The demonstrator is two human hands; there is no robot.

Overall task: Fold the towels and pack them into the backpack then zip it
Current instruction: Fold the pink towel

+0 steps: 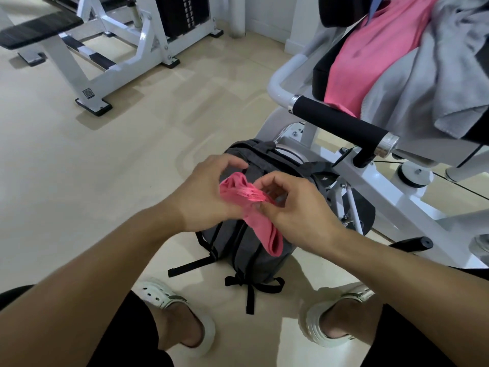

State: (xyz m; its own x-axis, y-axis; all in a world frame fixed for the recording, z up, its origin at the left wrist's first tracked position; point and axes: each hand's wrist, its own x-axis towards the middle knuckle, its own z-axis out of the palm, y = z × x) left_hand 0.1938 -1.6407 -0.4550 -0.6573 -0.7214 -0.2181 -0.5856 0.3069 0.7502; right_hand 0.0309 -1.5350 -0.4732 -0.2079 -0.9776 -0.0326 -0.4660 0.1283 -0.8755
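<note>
At the far left stands a white steel weight bench (87, 49) with a black padded seat, on a pale, smooth floor (79, 160). Nearer the middle, the left hand (209, 194) has its fingers curled round the bunched upper end of a small pink cloth towel (254, 215), soft and finely ribbed where its folded edges stack together. The towel's long axis runs from far left to near right, its rounded lower end hanging down. The right hand (293, 210) pinches the towel's middle between thumb and fingertips. Directly beneath both hands, a dark grey fabric backpack (238, 250) stands on the floor between the person's white perforated clogs (182, 313), black straps trailing near (whether its zip is open is hidden). At the right, a white exercise machine (370, 181) with a black foam handle carries a loose pink towel (370, 54) and a crumpled grey towel (423, 83).
</note>
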